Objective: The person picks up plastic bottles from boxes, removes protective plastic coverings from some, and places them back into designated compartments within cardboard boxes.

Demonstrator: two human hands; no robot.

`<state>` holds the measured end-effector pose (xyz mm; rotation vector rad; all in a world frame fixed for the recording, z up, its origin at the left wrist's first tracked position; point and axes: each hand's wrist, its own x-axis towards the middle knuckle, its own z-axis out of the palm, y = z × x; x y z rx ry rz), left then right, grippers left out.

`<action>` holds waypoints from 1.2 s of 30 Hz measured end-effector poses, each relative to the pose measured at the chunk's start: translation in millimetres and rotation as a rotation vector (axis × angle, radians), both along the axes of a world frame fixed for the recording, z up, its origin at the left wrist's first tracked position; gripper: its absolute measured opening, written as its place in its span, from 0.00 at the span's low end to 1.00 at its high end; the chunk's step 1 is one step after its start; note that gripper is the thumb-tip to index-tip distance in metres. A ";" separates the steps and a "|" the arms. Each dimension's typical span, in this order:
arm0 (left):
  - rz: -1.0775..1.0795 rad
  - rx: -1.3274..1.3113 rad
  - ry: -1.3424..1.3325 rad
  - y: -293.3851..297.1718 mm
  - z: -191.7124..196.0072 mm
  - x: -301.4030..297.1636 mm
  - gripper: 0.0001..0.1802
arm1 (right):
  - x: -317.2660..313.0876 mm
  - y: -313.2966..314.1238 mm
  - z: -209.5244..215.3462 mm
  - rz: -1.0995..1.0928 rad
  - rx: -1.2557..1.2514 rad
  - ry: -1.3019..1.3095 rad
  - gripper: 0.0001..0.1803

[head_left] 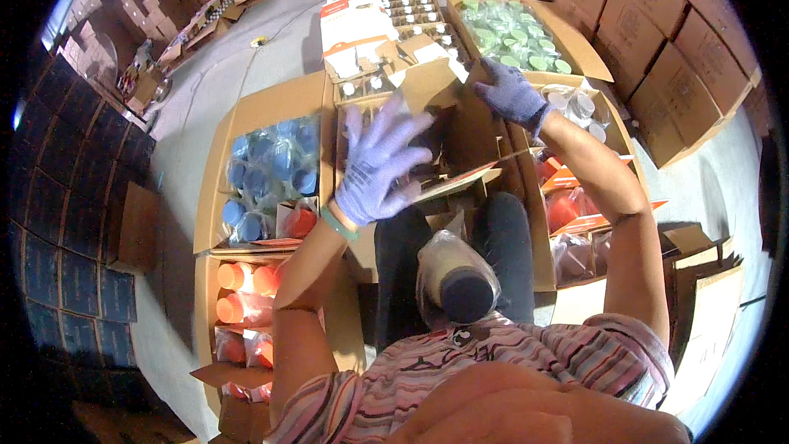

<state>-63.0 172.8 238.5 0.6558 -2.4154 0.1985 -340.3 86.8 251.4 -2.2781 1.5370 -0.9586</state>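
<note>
The left hand [374, 166], in a lilac knit glove, hovers with its fingers [393, 127] spread wide, holding nothing, just above the open brown corrugated cardboard box [460, 136] in front of the person's knees. The right hand [511, 94], in a darker blue-grey knit glove, lies on the box's upright far flap [429, 82]; its fingers are curled over the flap's top edge and pinch the board.

The flap looks light and fairly stiff, but it will bend along its crease, so a hold near the top edge, as the right fingers have it, seems the surest. Knit gloves should give good grip on dry board.

Below the left fingers, on the person's lap, stands a dark-capped bottle wrapped in clear plastic film [456, 275]; the film is probably slippery. Left of those fingers lies a carton of blue round lids bagged in plastic [271, 164], and beyond the right fingers a carton of green lids [514, 33].
</note>
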 end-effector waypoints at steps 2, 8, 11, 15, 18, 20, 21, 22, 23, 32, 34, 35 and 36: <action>-0.124 0.085 -0.047 4.5 -7.3 -6.2 0.32 | -3.3 0.5 2.6 -0.057 0.114 -0.007 0.21; 0.270 0.005 0.131 -13.7 -29.4 -8.6 0.19 | -12.5 3.7 -9.6 -0.041 0.078 -0.063 0.26; 0.362 0.122 0.448 -32.0 -27.7 2.5 0.12 | -1.1 20.8 -3.1 -0.027 0.215 -0.252 0.23; 0.589 0.035 0.668 -41.8 -60.0 1.1 0.13 | 7.2 33.2 -35.6 0.079 0.138 -0.345 0.26; 0.650 0.349 0.868 -40.8 -78.1 0.1 0.14 | 32.0 46.7 -56.6 0.060 -0.066 -0.341 0.33; 0.490 0.897 1.066 -44.0 -106.9 11.6 0.15 | 43.9 47.2 -82.3 0.133 -0.200 -0.111 0.45; 0.560 0.793 0.953 -49.9 -134.2 20.4 0.16 | 48.9 44.3 -99.7 0.207 -0.175 -0.156 0.46; 0.625 0.690 0.839 -54.2 -157.0 27.2 0.16 | 52.9 39.0 -116.1 0.279 -0.149 -0.200 0.47; 0.625 0.598 0.850 -48.2 -158.5 23.8 0.17 | 54.3 38.4 -119.2 0.359 -0.066 -0.277 0.46; 0.809 0.194 0.600 -78.6 -162.1 21.3 0.26 | 77.1 -7.0 -133.4 0.264 -0.266 -0.215 0.47; 0.799 0.241 0.603 -87.8 -157.3 14.4 0.25 | 81.1 -17.7 -134.9 0.156 -0.300 -0.201 0.48; 0.794 0.196 0.589 -90.4 -155.4 14.0 0.25 | 86.1 -21.1 -134.1 0.117 -0.326 -0.180 0.48; 0.789 0.150 0.575 -95.3 -154.3 14.1 0.25 | 90.2 -25.7 -132.7 0.079 -0.352 -0.159 0.49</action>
